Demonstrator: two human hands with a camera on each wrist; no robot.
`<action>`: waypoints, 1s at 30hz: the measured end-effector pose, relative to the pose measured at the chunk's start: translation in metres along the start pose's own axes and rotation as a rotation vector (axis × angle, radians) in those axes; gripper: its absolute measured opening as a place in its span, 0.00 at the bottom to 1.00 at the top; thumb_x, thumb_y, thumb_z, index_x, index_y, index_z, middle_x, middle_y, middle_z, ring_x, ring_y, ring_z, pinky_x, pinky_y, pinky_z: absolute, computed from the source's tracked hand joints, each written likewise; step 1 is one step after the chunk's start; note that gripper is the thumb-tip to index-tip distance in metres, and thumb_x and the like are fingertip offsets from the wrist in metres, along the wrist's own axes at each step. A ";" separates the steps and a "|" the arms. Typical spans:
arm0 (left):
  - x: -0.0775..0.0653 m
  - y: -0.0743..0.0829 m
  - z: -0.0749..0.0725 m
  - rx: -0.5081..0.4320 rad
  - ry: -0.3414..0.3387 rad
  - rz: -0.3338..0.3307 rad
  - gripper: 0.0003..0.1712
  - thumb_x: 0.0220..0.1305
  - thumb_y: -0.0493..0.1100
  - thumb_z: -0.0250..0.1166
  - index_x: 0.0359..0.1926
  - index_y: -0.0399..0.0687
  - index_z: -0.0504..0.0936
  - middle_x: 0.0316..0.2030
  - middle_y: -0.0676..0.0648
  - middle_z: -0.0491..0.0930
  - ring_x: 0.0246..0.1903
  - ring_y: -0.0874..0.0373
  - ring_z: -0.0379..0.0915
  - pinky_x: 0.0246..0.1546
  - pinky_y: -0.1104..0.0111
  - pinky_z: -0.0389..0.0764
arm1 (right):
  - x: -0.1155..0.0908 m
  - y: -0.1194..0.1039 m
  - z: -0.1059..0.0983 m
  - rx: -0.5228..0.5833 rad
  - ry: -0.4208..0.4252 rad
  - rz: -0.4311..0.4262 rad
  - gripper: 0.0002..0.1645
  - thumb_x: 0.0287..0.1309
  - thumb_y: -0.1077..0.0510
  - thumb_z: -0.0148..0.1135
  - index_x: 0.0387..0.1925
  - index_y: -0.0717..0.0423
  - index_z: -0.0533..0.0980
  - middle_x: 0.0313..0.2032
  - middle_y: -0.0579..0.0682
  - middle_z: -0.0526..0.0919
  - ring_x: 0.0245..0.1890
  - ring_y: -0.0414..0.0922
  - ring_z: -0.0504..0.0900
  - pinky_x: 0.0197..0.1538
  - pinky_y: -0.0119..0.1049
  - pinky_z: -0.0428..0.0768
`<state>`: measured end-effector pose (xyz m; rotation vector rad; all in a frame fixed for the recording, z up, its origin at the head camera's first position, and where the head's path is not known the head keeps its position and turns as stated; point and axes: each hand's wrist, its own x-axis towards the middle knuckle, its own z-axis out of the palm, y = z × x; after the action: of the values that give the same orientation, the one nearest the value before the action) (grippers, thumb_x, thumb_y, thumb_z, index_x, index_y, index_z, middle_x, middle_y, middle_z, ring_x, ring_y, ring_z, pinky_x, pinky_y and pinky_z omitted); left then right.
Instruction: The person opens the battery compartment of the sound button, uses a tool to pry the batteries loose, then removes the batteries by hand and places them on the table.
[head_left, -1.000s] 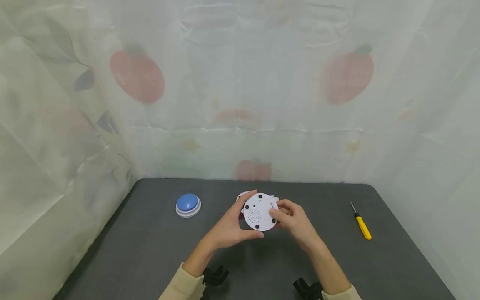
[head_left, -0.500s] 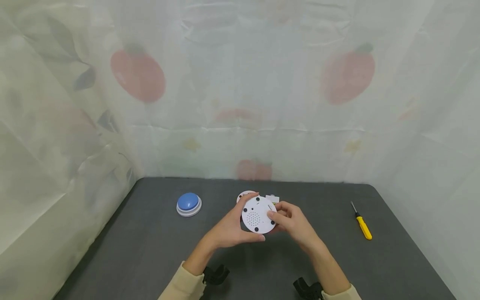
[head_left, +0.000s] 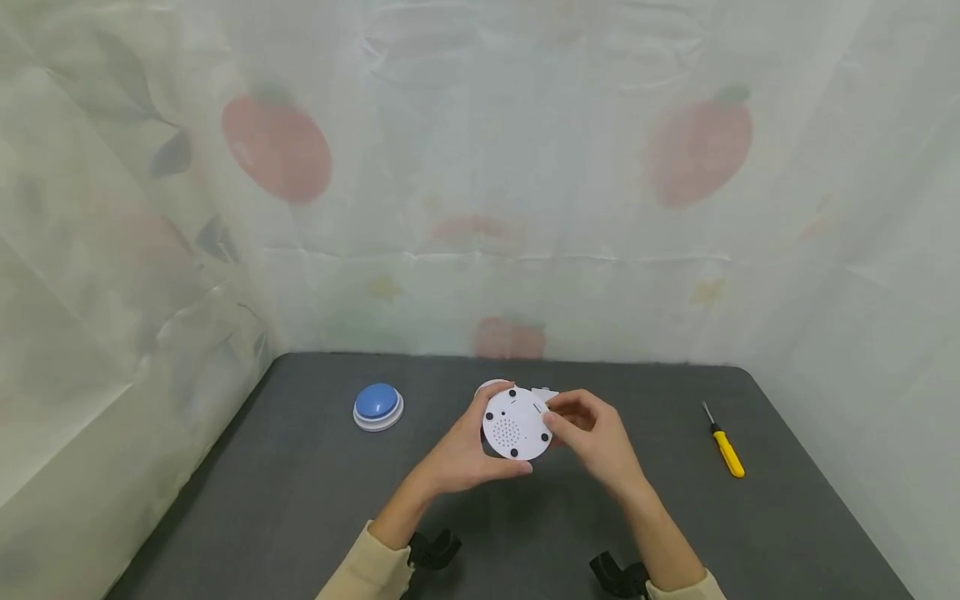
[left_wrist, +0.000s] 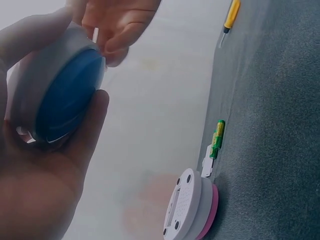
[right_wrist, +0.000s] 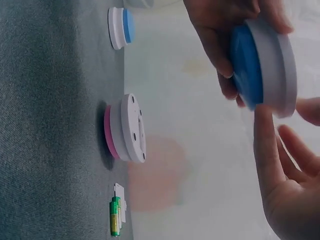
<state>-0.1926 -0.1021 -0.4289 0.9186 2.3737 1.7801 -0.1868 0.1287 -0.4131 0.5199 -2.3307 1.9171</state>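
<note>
My left hand (head_left: 465, 454) grips a round white push button (head_left: 517, 427) by its rim, raised above the table. Its underside faces me, with black feet, a patch of small holes and a slot; the blue dome (left_wrist: 70, 97) points away. At the opposite rim, my right hand (head_left: 596, 437) pinches the edge with thumb and index finger, the index against the dome side in the right wrist view. A small white sliver shows by the right fingers in the left wrist view; I cannot tell what it is.
Behind the hands a pink-topped button (right_wrist: 129, 127) lies upside down on the dark table (head_left: 300, 500). Beside it are green batteries (right_wrist: 115, 216) and a small white cover (head_left: 543, 392). Another blue button (head_left: 377, 406) stands left; a yellow-handled screwdriver (head_left: 724, 446) lies right.
The held button first dips and tilts a little, then rises slightly. My right hand shifts a little rightward, its thumb moving to the button's edge. My left hand keeps its grip.
</note>
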 end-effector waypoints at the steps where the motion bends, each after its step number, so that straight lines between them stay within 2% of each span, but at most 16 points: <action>1: 0.000 -0.001 0.000 0.011 0.007 -0.002 0.59 0.49 0.44 0.83 0.76 0.53 0.54 0.63 0.52 0.68 0.54 0.57 0.72 0.51 0.65 0.76 | 0.000 -0.001 0.001 -0.013 0.014 -0.020 0.13 0.64 0.58 0.70 0.48 0.59 0.80 0.42 0.57 0.83 0.35 0.50 0.84 0.39 0.45 0.85; 4: 0.001 -0.002 0.001 0.040 0.022 -0.010 0.60 0.49 0.46 0.83 0.76 0.52 0.54 0.62 0.54 0.69 0.53 0.57 0.72 0.52 0.65 0.75 | -0.001 -0.003 0.005 -0.068 0.058 -0.061 0.12 0.62 0.59 0.71 0.46 0.56 0.81 0.40 0.53 0.83 0.36 0.48 0.82 0.36 0.40 0.84; 10: 0.001 -0.003 0.006 0.056 0.031 -0.031 0.59 0.50 0.47 0.82 0.76 0.59 0.53 0.60 0.52 0.71 0.52 0.59 0.73 0.52 0.65 0.75 | -0.002 -0.005 0.013 -0.168 0.123 -0.077 0.12 0.59 0.61 0.73 0.44 0.52 0.81 0.42 0.47 0.81 0.40 0.46 0.80 0.34 0.34 0.82; 15: 0.001 -0.003 0.010 0.094 0.056 -0.042 0.59 0.50 0.51 0.82 0.75 0.59 0.53 0.58 0.54 0.73 0.50 0.60 0.74 0.52 0.64 0.75 | -0.003 -0.003 0.017 -0.229 0.162 -0.093 0.12 0.57 0.62 0.74 0.43 0.53 0.82 0.42 0.50 0.82 0.39 0.46 0.79 0.35 0.32 0.81; 18: 0.001 -0.003 0.013 0.114 0.069 -0.056 0.60 0.49 0.52 0.82 0.75 0.58 0.54 0.57 0.54 0.73 0.49 0.60 0.74 0.51 0.64 0.75 | -0.003 -0.002 0.021 -0.250 0.195 -0.075 0.13 0.56 0.62 0.75 0.43 0.54 0.83 0.41 0.52 0.82 0.38 0.45 0.78 0.34 0.32 0.80; 24: 0.001 0.001 0.016 0.116 0.077 -0.065 0.60 0.50 0.53 0.82 0.76 0.53 0.53 0.58 0.52 0.73 0.49 0.59 0.75 0.51 0.63 0.75 | -0.004 -0.002 0.027 -0.250 0.245 -0.010 0.14 0.54 0.60 0.77 0.42 0.54 0.83 0.39 0.47 0.81 0.37 0.45 0.78 0.33 0.31 0.79; 30: 0.002 0.000 0.018 0.143 0.090 -0.052 0.60 0.50 0.52 0.82 0.76 0.51 0.53 0.59 0.50 0.72 0.52 0.58 0.73 0.54 0.61 0.74 | -0.003 -0.001 0.029 -0.241 0.259 0.014 0.15 0.53 0.60 0.78 0.43 0.55 0.83 0.41 0.49 0.81 0.38 0.45 0.78 0.35 0.31 0.79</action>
<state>-0.1875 -0.0855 -0.4346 0.7976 2.5844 1.6871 -0.1789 0.1008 -0.4190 0.2196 -2.3508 1.5683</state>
